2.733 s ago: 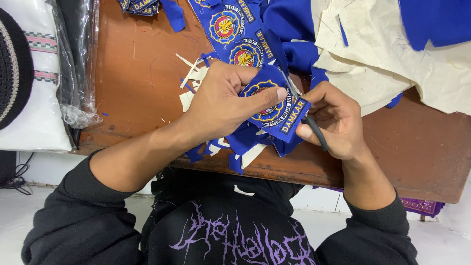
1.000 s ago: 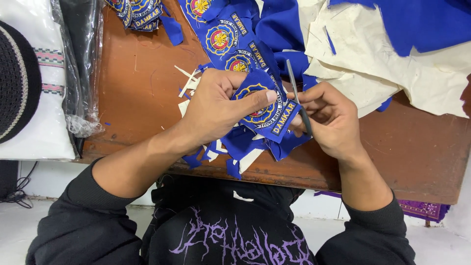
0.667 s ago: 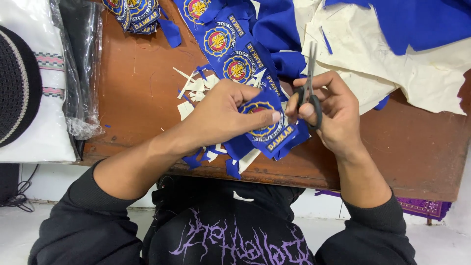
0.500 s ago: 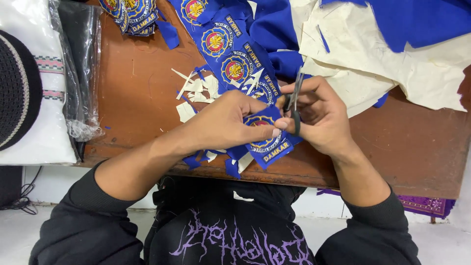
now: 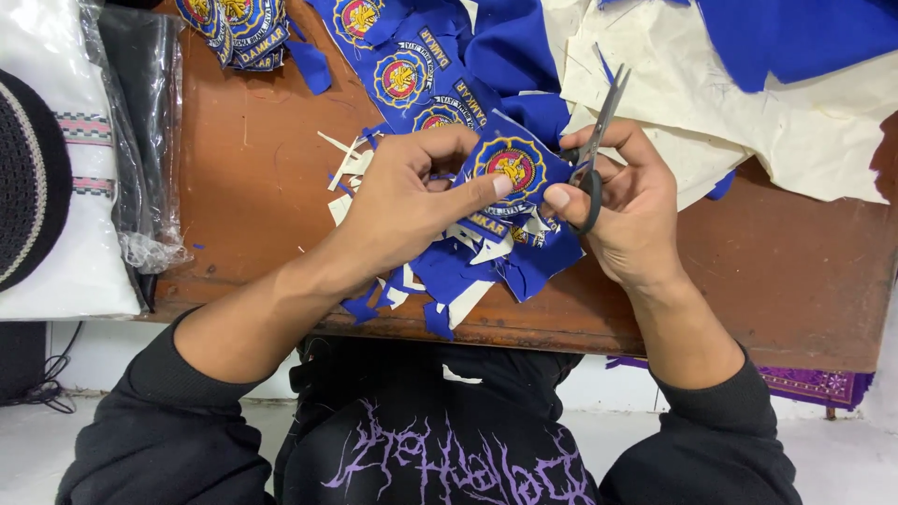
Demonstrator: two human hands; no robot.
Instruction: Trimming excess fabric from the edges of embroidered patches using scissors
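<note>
Left hand (image 5: 412, 192) pinches the blue patch (image 5: 513, 166) between thumb and fingers, holding it up just over the table's (image 5: 262, 187) near edge. Right hand (image 5: 627, 206) grips the scissors (image 5: 591, 154), fingers through the black loops, blades pointing up and away, nearly together, right beside the patch's edge. Under both hands lies a heap of blue and white scraps (image 5: 458, 276). More patches (image 5: 398, 70) trail off toward the far side, with cream cloth (image 5: 748, 131) spread to the right. A bagged bundle (image 5: 140, 140) sits on the left.
</note>
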